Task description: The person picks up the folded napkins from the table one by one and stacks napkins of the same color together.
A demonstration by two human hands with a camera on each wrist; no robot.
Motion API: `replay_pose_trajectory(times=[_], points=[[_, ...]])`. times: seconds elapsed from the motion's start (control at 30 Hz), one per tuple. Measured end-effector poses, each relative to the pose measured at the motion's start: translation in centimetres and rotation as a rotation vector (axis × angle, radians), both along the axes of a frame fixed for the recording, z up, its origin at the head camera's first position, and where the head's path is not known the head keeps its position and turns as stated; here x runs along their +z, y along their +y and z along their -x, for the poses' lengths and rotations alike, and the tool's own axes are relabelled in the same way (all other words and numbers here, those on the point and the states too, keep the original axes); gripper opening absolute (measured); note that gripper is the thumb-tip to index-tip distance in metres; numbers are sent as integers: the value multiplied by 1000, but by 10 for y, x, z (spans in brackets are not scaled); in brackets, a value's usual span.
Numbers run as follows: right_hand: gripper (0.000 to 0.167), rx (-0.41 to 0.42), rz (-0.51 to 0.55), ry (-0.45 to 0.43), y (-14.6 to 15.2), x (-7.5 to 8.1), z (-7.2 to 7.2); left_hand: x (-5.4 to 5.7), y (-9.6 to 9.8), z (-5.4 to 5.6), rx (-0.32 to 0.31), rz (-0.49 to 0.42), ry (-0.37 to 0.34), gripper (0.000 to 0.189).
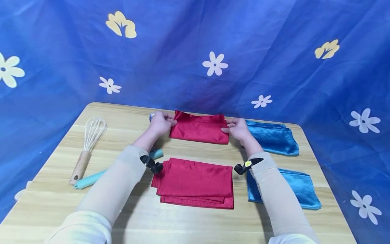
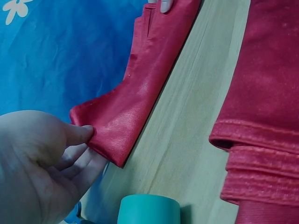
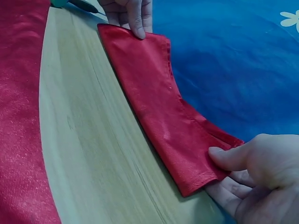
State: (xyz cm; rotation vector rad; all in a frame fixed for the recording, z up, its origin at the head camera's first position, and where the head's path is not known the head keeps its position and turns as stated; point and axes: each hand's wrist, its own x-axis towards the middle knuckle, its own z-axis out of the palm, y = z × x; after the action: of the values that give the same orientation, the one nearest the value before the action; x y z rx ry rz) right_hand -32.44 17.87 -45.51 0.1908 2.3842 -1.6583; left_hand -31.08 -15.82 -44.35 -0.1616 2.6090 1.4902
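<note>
A folded red satin cloth lies near the table's far edge, held at both ends. My left hand pinches its left end, thumb on top and fingers underneath. At the other end, my right hand grips the cloth the same way, as the right wrist view shows with the thumb pressed on the fabric. The cloth's back edge rises at the corners and dips between them. Closer to me is a second folded red cloth, its layers stacked unevenly at the left and front.
Two folded blue satin cloths, one at the back and one nearer, lie on the right, the nearer partly behind my forearm. A whisk and a teal stick-like thing lie left. A blue curtain hangs behind the table.
</note>
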Motion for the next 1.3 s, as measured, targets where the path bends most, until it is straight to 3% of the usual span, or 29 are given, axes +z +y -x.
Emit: replay_pose_trajectory(times=[0.17, 0.33, 0.53, 0.73, 0.97, 1.3], points=[[50, -35, -14, 4, 6, 5, -2, 4, 3, -2, -1, -7, 17, 24], [54, -12, 52, -49, 11, 9, -2, 11, 5, -6, 1, -28, 25, 24], [50, 17, 87, -93, 16, 17, -8, 20, 8, -10, -19, -126, 20, 27], [51, 2, 140, -62, 19, 27, -14, 29, 7, -12, -19, -174, 35, 27], [41, 12, 146, 2, 22, 40, -24, 37, 1, -19, -45, -177, 59, 29], [45, 52, 178, 30, 26, 55, -43, 51, -4, -40, -85, -192, 72, 33]])
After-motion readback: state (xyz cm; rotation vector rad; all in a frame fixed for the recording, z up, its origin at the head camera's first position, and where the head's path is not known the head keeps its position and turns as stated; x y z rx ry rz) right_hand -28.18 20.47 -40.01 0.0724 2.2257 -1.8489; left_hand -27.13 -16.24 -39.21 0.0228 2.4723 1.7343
